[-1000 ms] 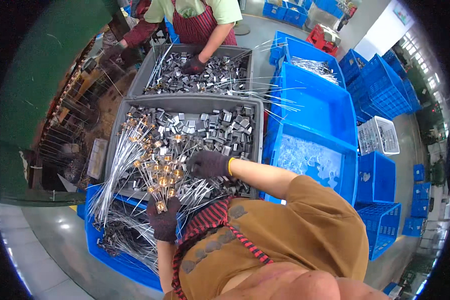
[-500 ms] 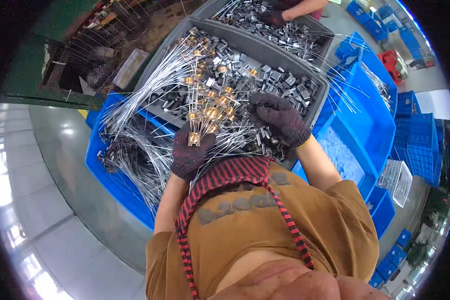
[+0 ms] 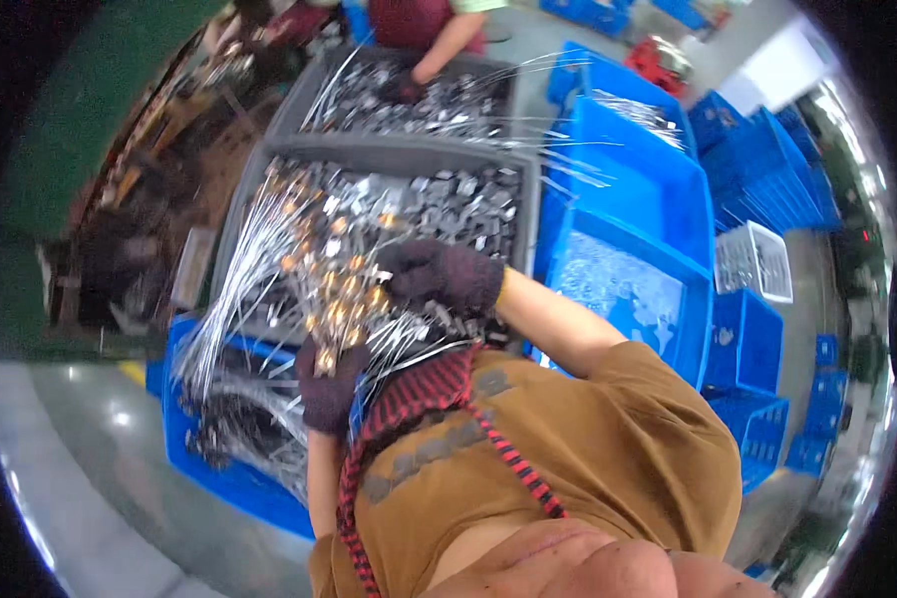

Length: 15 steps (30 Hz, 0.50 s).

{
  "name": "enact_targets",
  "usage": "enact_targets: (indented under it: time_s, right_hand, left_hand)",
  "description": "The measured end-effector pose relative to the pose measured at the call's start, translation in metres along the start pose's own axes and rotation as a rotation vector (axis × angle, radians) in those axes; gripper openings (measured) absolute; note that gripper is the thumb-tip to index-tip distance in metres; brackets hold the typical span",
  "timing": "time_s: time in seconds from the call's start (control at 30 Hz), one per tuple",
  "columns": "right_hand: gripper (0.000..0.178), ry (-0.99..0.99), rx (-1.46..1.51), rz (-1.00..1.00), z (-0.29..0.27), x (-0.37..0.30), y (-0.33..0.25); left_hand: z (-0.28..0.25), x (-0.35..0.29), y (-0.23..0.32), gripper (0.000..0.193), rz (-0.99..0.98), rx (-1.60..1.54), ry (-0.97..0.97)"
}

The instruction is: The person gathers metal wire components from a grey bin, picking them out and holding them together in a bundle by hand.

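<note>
My left hand (image 3: 331, 394), in a dark knitted glove, is closed on a small metal part with a copper-coloured coil (image 3: 325, 360), held at the fingertips near the front of the grey bin (image 3: 389, 151). Just beyond it, several similar coil parts (image 3: 347, 289) lie in a heap, with long silver wires (image 3: 241, 264) fanning out to the left. My right hand (image 3: 447, 273), gloved alike, is over the bin to the right of the heap. Its fingers are pinched, and a small shiny metal piece (image 3: 382, 275) shows at their tips. Motion blurs the details.
Loose silver metal pieces (image 3: 468, 204) fill the bin's far right. A co-worker's hand (image 3: 409, 88) reaches into a second grey bin beyond. Blue tubs (image 3: 658, 221) stand to the right, one lined with clear plastic (image 3: 618, 279). At the left, a blue tub (image 3: 181, 424) holds tangled wires.
The view has turned, shifting the bins leftward. My right hand has moved from the loose metal pieces closer to my left hand, which still holds the coil part.
</note>
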State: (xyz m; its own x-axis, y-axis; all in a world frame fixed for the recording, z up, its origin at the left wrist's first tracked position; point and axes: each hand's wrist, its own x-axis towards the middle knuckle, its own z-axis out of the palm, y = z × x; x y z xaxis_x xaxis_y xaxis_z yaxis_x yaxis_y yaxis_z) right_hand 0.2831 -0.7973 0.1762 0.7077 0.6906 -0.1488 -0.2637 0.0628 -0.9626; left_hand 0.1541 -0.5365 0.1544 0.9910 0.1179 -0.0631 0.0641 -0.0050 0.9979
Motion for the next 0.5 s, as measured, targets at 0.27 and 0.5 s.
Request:
enact_targets:
  time_s: [0.27, 0.5]
  right_hand:
    - [0.048, -0.074, -0.434, -0.27, -0.004, 0.004, -0.023]
    - [0.042, -0.113, -0.77, -0.016, -0.075, 0.037, 0.069]
  left_hand:
    - [0.007, 0.003, 0.008, 0.024, 0.027, 0.037, -0.082]
    - [0.024, 0.019, 0.024, 0.032, 0.004, 0.018, -0.057]
